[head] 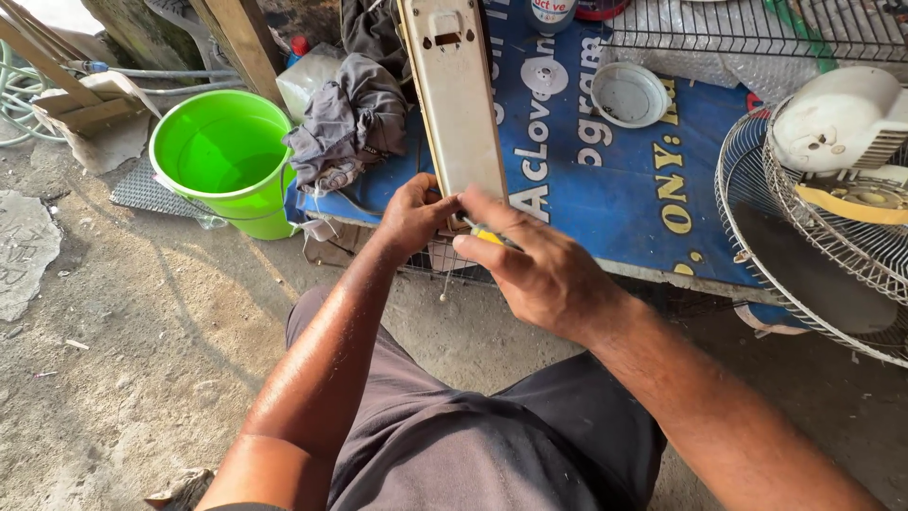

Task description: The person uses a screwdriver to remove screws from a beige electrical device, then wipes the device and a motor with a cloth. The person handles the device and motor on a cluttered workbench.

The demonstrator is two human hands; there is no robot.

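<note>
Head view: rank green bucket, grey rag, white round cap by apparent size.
1. Green bucket, largest.
2. Grey rag, somewhat smaller in the frame; it is crumpled, so its spread-out size is unsure.
3. White round cap, smallest; it lies farther from the camera.

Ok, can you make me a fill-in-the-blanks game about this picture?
1. The bucket beside the table is bright ____.
2. Both hands, the left hand and the right hand, meet at the near end of a long cream ____.
3. The grey cloth lies on a ____ sheet.
4. The wire fan guard sits at the ____ edge of the picture.

Missing words: green, panel, blue, right.
</note>
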